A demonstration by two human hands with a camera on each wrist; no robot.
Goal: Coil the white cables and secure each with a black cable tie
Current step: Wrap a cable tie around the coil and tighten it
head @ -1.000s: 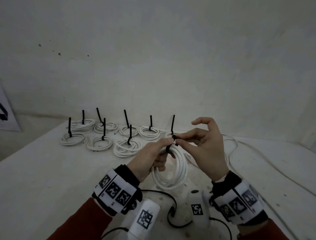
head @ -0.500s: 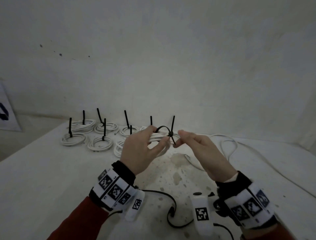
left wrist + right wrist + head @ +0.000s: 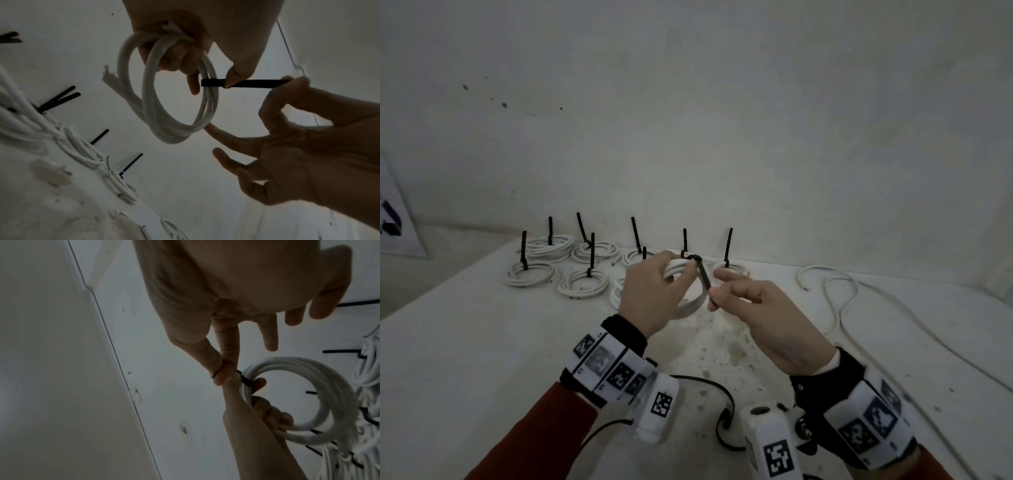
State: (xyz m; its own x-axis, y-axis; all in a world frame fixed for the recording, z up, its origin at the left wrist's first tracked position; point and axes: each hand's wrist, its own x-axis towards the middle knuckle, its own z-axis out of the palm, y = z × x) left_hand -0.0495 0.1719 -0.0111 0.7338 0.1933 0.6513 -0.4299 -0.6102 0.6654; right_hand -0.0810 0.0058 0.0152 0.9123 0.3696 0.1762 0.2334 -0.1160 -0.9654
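White round plastic cable coil (image 3: 174, 100) gripped in left hand (image 3: 654, 294); right hand (image 3: 763, 315) pinching, cinching thin black nylon tie (image 3: 246, 83). Next, probably: pulling snug, then setting down beside tied coils (image 3: 582, 284) at counter (image 3: 482, 342) far edge.

A pale, speckled bench (image 3: 482, 342) is meeting a plain whitish wall (image 3: 722, 120) dotted with a few dark specks. A white sheet with a dark printed mark (image 3: 393, 219) is leaning at the far left. A thin black wire (image 3: 717, 404) is curling across the near bench.
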